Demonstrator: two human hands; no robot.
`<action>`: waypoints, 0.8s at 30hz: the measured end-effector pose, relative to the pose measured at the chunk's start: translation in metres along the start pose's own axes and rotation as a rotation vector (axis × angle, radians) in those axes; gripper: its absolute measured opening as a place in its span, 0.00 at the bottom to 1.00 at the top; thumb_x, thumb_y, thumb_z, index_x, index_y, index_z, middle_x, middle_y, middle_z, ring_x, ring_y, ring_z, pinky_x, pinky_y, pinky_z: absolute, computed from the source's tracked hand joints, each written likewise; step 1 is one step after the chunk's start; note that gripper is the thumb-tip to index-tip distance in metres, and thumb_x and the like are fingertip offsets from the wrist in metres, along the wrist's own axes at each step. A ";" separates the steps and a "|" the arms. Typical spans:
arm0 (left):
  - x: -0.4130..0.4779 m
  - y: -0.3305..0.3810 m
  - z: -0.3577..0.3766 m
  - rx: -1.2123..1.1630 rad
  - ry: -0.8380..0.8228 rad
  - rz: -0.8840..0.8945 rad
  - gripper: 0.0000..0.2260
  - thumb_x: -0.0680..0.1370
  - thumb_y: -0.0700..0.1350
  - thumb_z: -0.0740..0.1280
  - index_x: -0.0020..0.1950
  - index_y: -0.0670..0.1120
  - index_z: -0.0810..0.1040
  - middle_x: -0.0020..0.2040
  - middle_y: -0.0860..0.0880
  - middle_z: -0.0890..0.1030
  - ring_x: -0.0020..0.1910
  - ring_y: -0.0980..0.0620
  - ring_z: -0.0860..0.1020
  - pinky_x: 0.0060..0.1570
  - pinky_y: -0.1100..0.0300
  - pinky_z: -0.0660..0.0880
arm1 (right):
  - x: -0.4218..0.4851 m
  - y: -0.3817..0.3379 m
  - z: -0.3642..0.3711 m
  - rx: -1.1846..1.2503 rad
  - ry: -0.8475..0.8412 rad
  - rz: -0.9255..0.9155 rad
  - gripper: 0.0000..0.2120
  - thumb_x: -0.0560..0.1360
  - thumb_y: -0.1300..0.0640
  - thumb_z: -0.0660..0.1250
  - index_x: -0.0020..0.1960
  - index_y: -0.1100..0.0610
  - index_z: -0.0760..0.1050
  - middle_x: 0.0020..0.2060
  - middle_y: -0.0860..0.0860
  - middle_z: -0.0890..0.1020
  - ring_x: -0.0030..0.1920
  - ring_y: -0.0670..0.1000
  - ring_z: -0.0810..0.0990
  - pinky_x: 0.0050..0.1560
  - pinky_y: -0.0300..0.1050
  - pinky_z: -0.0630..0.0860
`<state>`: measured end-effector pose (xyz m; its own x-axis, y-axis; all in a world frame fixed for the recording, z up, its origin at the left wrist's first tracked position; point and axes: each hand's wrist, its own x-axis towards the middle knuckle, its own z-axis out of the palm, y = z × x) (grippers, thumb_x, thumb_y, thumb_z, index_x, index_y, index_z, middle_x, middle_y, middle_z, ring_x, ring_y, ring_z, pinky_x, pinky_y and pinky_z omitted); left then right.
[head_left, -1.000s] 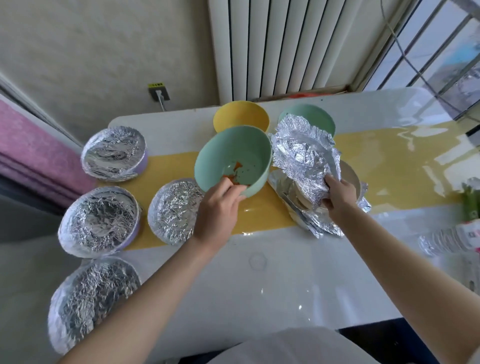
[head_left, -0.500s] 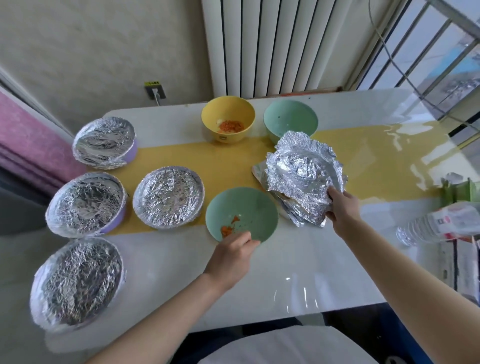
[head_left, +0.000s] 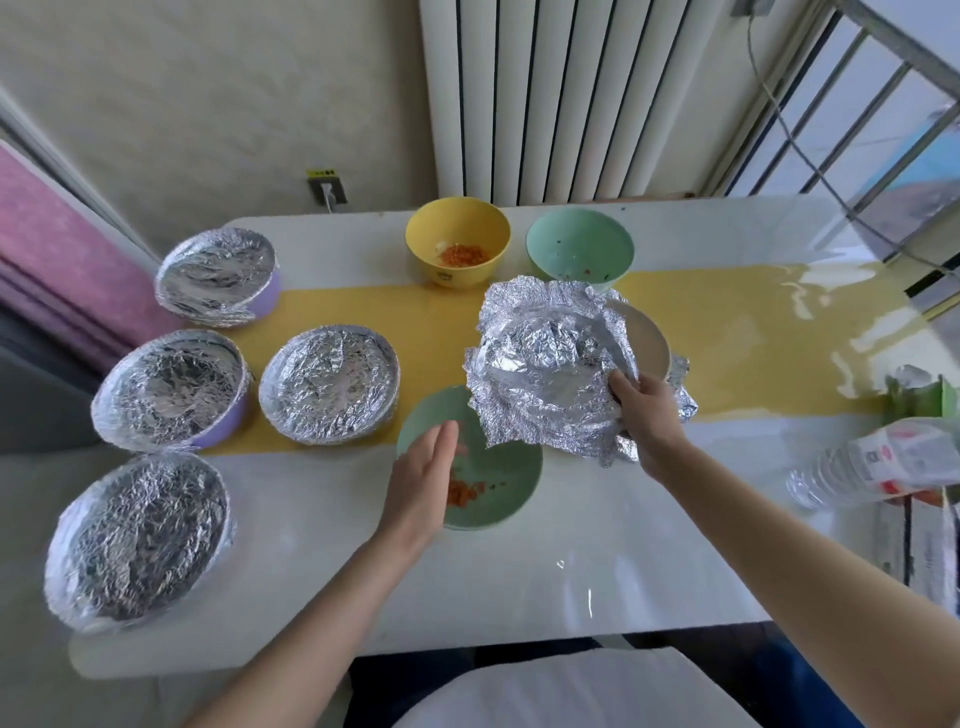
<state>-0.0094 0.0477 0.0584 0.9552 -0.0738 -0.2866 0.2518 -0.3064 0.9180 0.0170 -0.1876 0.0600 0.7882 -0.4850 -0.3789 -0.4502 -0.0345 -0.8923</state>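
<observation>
Covering the green bowl (head_left: 498, 499) calls for centring the foil sheet (head_left: 540, 374) over the rim before any edge is pressed down. Lower the sheet flat, then fold its border under the rim all round, as on the foil-covered bowl (head_left: 330, 384) just to the left. Handle the sheet gently (it is heavily creased and likely to tear). Steady the bowl while crimping, since it stands on the smooth white table (head_left: 519, 582) and may slide.

The right hand (head_left: 647, 410) grips the near right edge of the sheet, fingers curled round it, and holds it raised and tilted. The sheet's lower left corner overlaps the far rim of the green bowl. The left hand (head_left: 423, 478) is open, fingers straight and together, over the bowl's left side; contact with the rim cannot be confirmed. The bowl holds a few orange scraps.
</observation>
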 end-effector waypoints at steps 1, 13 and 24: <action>0.001 0.007 0.000 -0.139 -0.008 -0.093 0.18 0.73 0.63 0.56 0.50 0.54 0.76 0.47 0.51 0.80 0.47 0.52 0.78 0.50 0.58 0.72 | -0.002 0.000 0.003 -0.019 0.008 -0.042 0.10 0.79 0.58 0.60 0.39 0.55 0.71 0.29 0.50 0.69 0.27 0.47 0.67 0.25 0.37 0.66; -0.013 0.038 0.027 -0.713 0.177 -0.338 0.17 0.72 0.38 0.72 0.55 0.42 0.68 0.53 0.42 0.77 0.46 0.48 0.78 0.51 0.49 0.78 | -0.027 -0.004 0.033 -0.104 0.041 -0.281 0.13 0.80 0.58 0.57 0.36 0.56 0.63 0.29 0.49 0.65 0.31 0.48 0.64 0.33 0.43 0.64; -0.004 0.034 -0.010 -0.521 0.135 -0.150 0.08 0.73 0.32 0.66 0.43 0.45 0.75 0.37 0.50 0.78 0.40 0.52 0.77 0.40 0.57 0.75 | -0.034 0.016 0.014 -0.107 -0.220 -0.121 0.26 0.75 0.58 0.68 0.69 0.58 0.62 0.57 0.49 0.73 0.51 0.48 0.77 0.48 0.42 0.73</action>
<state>-0.0034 0.0469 0.0933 0.9057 0.0671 -0.4186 0.3976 0.2082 0.8936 -0.0117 -0.1596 0.0554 0.9060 -0.2703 -0.3259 -0.3798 -0.1789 -0.9076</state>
